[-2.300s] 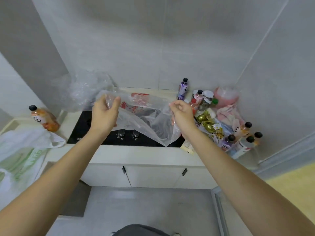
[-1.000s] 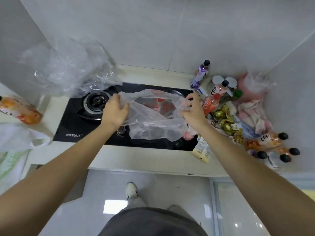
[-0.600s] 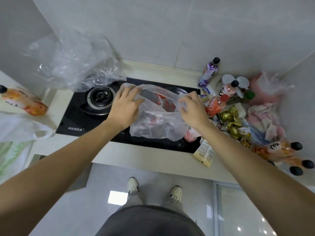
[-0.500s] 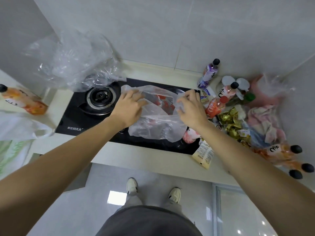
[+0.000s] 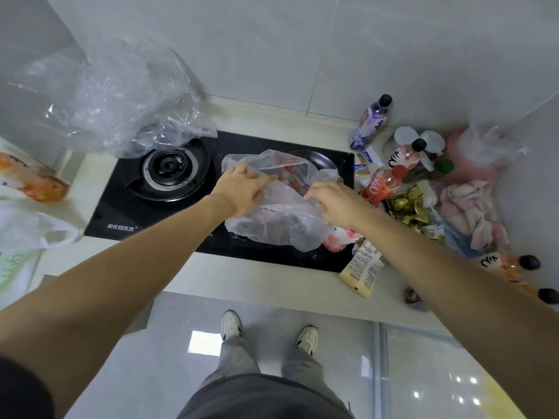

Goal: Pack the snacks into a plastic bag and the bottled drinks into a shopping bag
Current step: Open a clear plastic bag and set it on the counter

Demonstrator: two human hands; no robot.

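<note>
A thin clear plastic bag [image 5: 281,220] with red print lies over the right side of the black gas stove [image 5: 169,189]. My left hand [image 5: 243,189] pinches its upper left edge and my right hand [image 5: 335,202] grips its right edge, close together. Right of the stove lies a heap of snacks: gold-wrapped sweets [image 5: 406,207], a pink packet [image 5: 340,237], a cream sachet [image 5: 363,269]. Bottled drinks stand there too: a purple bottle [image 5: 370,122], a red one [image 5: 381,184], a pink one [image 5: 405,154]. More bottles [image 5: 511,264] lie at the far right. A white shopping bag [image 5: 27,228] hangs at the left.
A large crumpled clear bag [image 5: 112,95] covers the back left corner beside the left burner. An orange bottle [image 5: 30,179] lies on the counter at the far left. A pink bagged bundle [image 5: 475,158] and cloth [image 5: 465,207] sit in the right corner. Tiled walls close both sides.
My hands lowered the bag from chest height onto the stove and drew together. My view tilted down and closer to the counter.
</note>
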